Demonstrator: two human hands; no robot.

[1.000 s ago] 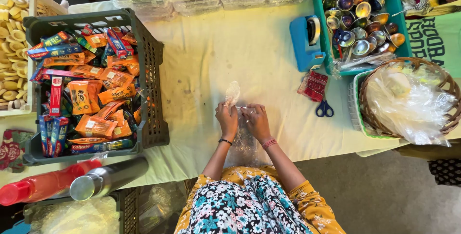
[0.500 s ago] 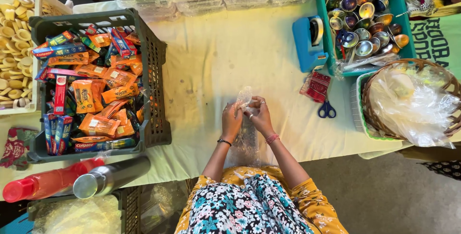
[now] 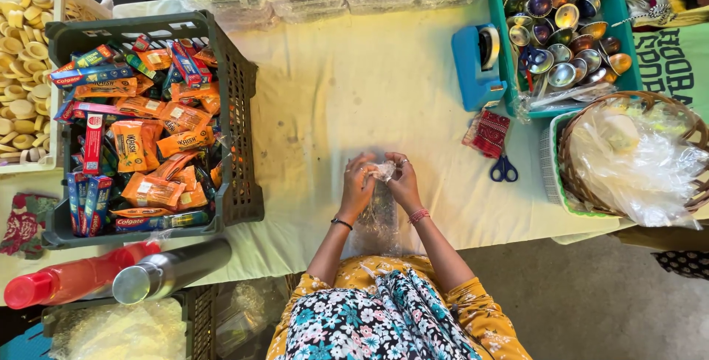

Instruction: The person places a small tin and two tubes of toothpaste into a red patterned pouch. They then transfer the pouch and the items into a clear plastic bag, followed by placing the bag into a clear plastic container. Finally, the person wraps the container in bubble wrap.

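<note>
While the clear plastic bag [image 3: 378, 212] lies on the table [image 3: 384, 101] near its front edge, our left hand [image 3: 357, 189] and right hand [image 3: 404, 183] pinch its bunched mouth shut. Filling appears finished, closure unfinished; contents are too blurred to identify. The scissors [image 3: 504, 170] and blue tape dispenser [image 3: 478, 64] sit untouched.

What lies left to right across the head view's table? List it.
Pale crate of yellow pieces → dark crate of packets → left hand → right hand → scissors → wicker basket of plastic bags.
</note>
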